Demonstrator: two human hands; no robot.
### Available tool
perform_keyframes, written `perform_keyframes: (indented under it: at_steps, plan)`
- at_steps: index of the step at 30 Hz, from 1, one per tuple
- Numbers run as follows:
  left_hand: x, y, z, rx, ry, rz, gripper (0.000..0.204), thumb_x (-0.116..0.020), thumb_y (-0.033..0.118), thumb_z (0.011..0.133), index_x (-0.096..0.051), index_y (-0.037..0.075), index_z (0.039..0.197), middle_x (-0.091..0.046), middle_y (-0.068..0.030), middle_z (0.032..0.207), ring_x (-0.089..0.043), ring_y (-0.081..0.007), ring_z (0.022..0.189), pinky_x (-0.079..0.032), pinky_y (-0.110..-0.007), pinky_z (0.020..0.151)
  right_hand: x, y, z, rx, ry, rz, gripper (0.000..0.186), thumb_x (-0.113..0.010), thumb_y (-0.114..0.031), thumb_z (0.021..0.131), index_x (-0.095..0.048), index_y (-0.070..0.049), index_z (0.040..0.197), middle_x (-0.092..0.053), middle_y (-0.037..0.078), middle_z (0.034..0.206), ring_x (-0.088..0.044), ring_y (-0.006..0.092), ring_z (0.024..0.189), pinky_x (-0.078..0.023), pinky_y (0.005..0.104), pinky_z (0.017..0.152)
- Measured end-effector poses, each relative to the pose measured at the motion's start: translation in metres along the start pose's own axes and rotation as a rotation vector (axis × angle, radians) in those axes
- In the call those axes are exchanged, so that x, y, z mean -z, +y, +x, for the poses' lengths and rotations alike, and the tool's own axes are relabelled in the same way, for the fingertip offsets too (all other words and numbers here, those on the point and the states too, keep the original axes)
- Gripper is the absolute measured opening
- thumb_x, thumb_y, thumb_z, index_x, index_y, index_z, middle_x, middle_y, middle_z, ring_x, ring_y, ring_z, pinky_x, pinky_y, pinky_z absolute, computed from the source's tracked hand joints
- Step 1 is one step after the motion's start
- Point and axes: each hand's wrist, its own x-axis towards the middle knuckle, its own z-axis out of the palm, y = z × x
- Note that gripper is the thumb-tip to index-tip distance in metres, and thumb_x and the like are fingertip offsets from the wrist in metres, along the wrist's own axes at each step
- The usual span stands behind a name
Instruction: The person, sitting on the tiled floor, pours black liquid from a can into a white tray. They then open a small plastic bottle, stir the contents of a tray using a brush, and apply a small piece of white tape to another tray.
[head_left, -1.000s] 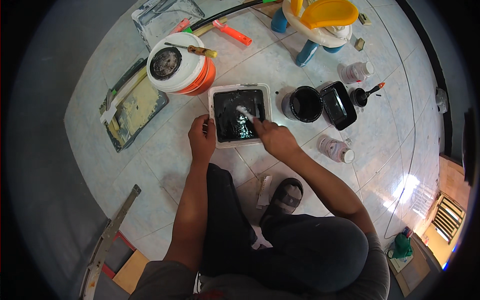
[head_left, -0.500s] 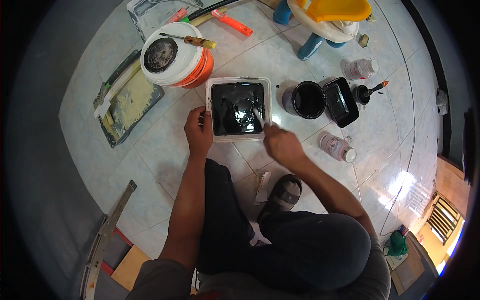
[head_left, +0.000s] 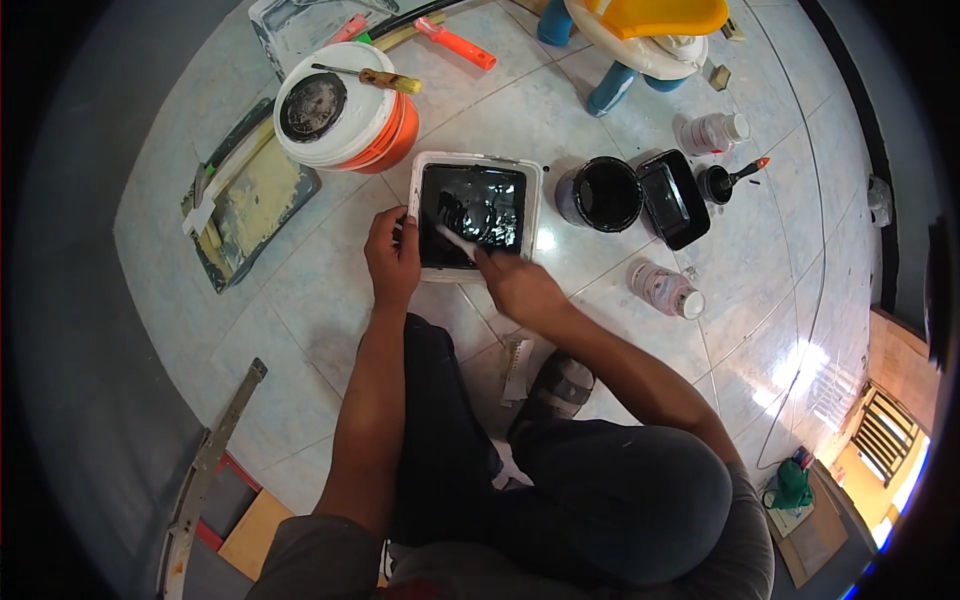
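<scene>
On the tiled floor in front of me stands a white square tub (head_left: 533,215) holding glossy black paint (head_left: 485,185). My left hand (head_left: 393,258) grips the tub's left wall, thumb near the rim. In my right hand (head_left: 527,293) is a pale stirring stick (head_left: 457,240), slanting over the near side of the tub with its tip in the paint at the left. Ripples mark the paint's surface. Right of the tub are a paint-coated can (head_left: 567,205) and a black tray (head_left: 655,220).
An orange bucket (head_left: 390,142) with a white lid carries a screwdriver (head_left: 385,79). Left of it lies a paint tray (head_left: 255,215). Two clear bottles, one nearer (head_left: 660,287) and one farther (head_left: 708,134), flank a cup with a paintbrush (head_left: 745,173). A yellow stool (head_left: 660,18) stands at the back.
My right hand has swept the stick leftward through the paint, from the tub's right side toward its left. My left hand keeps its hold on the tub. The view has shifted slightly.
</scene>
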Motion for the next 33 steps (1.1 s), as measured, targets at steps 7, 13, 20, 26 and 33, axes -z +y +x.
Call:
perform_keyframes:
  at_steps: [7, 13, 20, 26, 33]
  plan:
    - [0.003, -0.001, -0.001, -0.061, -0.066, 0.04, 0.017, -0.069, 0.006, 0.101, -0.071, -0.002, 0.115, -0.069, -0.0102, 0.096, -0.063, -0.0166, 0.073, -0.051, -0.031, 0.064, 0.021, -0.016, 0.008, -0.188, -0.254, 0.019, 0.029, -0.062, -0.016, 0.095, -0.065, 0.001, 0.118, -0.071, 0.02, 0.095, -0.073, 0.0372, 0.085, -0.061, 0.0475, 0.075]
    - [-0.005, 0.0, 0.0, -0.049, -0.096, -0.007, 0.017, -0.067, 0.007, 0.103, -0.069, -0.002, 0.116, -0.071, -0.0113, 0.094, -0.065, -0.0171, 0.076, -0.052, -0.032, 0.068, 0.009, 0.002, 0.027, -0.122, -0.072, -0.142, 0.025, -0.06, -0.012, 0.093, -0.068, 0.003, 0.112, -0.072, 0.019, 0.1, -0.075, 0.0334, 0.084, -0.062, 0.0472, 0.069]
    - [-0.004, 0.011, 0.001, -0.041, -0.07, -0.04, 0.018, -0.065, 0.007, 0.103, -0.067, -0.001, 0.119, -0.068, -0.0082, 0.091, -0.063, -0.015, 0.077, -0.051, -0.031, 0.07, 0.008, -0.011, 0.046, -0.07, -0.039, -0.062, 0.013, -0.06, -0.008, 0.093, -0.068, 0.002, 0.099, -0.072, 0.018, 0.088, -0.077, 0.0358, 0.075, -0.063, 0.0469, 0.067]
    - [0.005, 0.008, -0.004, 0.047, -0.097, -0.052, 0.017, -0.063, 0.008, 0.105, -0.068, -0.001, 0.118, -0.071, -0.0092, 0.098, -0.065, -0.0146, 0.088, -0.052, -0.03, 0.081, 0.031, -0.006, 0.047, -0.229, -0.19, -0.101, 0.015, -0.062, -0.005, 0.09, -0.069, 0.005, 0.098, -0.074, 0.023, 0.093, -0.078, 0.0371, 0.078, -0.064, 0.0474, 0.066]
    - [0.003, 0.017, -0.001, -0.018, -0.127, -0.031, 0.015, -0.064, 0.006, 0.104, -0.068, -0.001, 0.117, -0.066, -0.0088, 0.101, -0.065, -0.0154, 0.089, -0.052, -0.03, 0.08, 0.021, 0.015, 0.06, -0.162, -0.011, -0.073, 0.014, -0.061, -0.007, 0.091, -0.07, 0.002, 0.097, -0.075, 0.022, 0.095, -0.078, 0.0356, 0.081, -0.064, 0.0471, 0.07]
